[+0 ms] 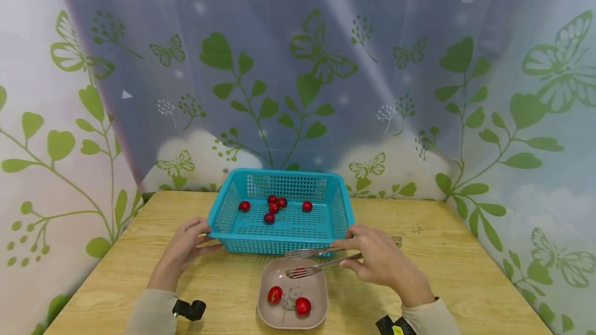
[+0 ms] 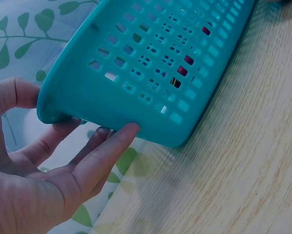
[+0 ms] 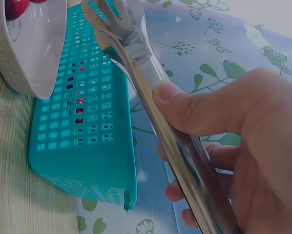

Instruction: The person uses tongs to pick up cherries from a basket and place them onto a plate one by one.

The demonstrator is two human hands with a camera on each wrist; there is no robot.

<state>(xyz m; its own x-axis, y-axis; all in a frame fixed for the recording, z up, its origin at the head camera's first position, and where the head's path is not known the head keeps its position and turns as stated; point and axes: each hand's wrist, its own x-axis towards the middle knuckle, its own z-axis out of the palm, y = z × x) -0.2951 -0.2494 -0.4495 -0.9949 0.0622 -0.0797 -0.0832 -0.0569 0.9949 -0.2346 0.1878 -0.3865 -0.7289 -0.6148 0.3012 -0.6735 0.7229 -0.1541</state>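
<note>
One hand point(image 1: 185, 247) (left) grips the basket point(image 1: 261, 246); the right point(image 1: 384, 258) holds tongs point(image 3: 179, 158).

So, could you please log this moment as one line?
left hand: grips basket | right hand: holds tongs near dish | red fruit: in basket, dish

Left hand point(image 1: 188, 244) grips a blue rectangular plastic basket point(image 1: 274, 246); by its near right corner, right hand point(image 1: 381, 258) holds silver metal tongs point(image 1: 307, 272).

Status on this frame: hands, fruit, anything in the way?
Left hand gripping basket at near-left corner; right hand holding tongs, tips apart. Six red fruits in basket, three in dish. Tongs partly hiding one in dish.
</note>
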